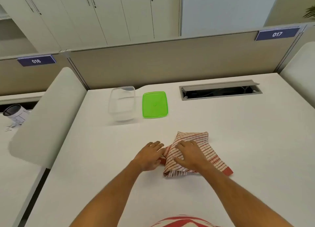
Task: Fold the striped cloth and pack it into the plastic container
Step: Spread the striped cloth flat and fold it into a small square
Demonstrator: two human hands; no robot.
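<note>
The red-and-white striped cloth lies partly folded on the white desk, a red-edged corner sticking out at the lower right. My right hand rests flat on top of it with fingers spread. My left hand touches the cloth's left edge, fingers together against the fabric; whether it pinches the edge is hidden. The clear plastic container stands empty and uncovered at the back of the desk. Its green lid lies flat just to the right of it.
An open cable tray slot is sunk into the desk at the back right. Beige partition panels wall the desk at the back, with padded dividers on both sides. A cup-like object sits on the neighbouring desk at left.
</note>
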